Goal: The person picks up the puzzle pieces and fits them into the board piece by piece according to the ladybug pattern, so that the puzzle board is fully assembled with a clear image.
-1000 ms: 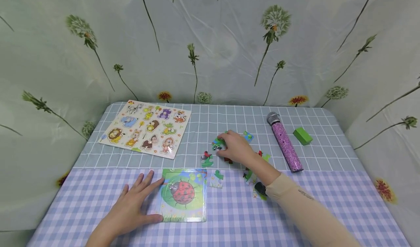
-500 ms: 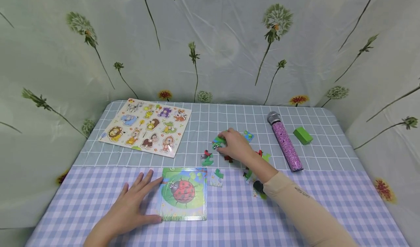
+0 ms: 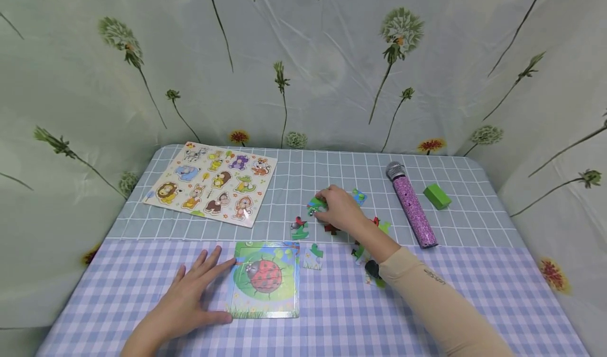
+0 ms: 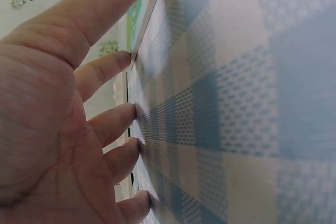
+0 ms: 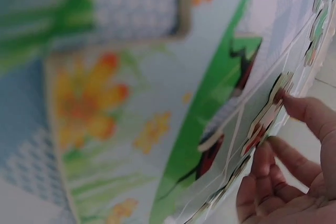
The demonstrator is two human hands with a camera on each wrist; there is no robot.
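Note:
The ladybug puzzle board (image 3: pixel 265 276) lies flat on the checked cloth, beside my left hand (image 3: pixel 187 293). That hand has its fingers spread and fingertips on the cloth, thumb and index tips right at the board's left edge. In the left wrist view, the fingertips (image 4: pixel 128 109) rest against the cloth. Farther back, my right hand (image 3: pixel 342 209) pinches a green and blue puzzle piece (image 3: pixel 315 205) between thumb and fingers, low over the table. The right wrist view shows the thumb and index at the edges of a piece (image 5: pixel 266 116). The palm and forearm hide part of the loose pieces.
Loose puzzle pieces lie around the right hand, such as a red and green one (image 3: pixel 299 229) and a grassy one (image 3: pixel 313 258). An animal puzzle board (image 3: pixel 213 184) is at the back left. A glittery pink microphone (image 3: pixel 411 205) and a green block (image 3: pixel 437 196) lie right.
My left thumb has eased slightly away from the board's lower left corner. The right hand stays almost still at the same piece.

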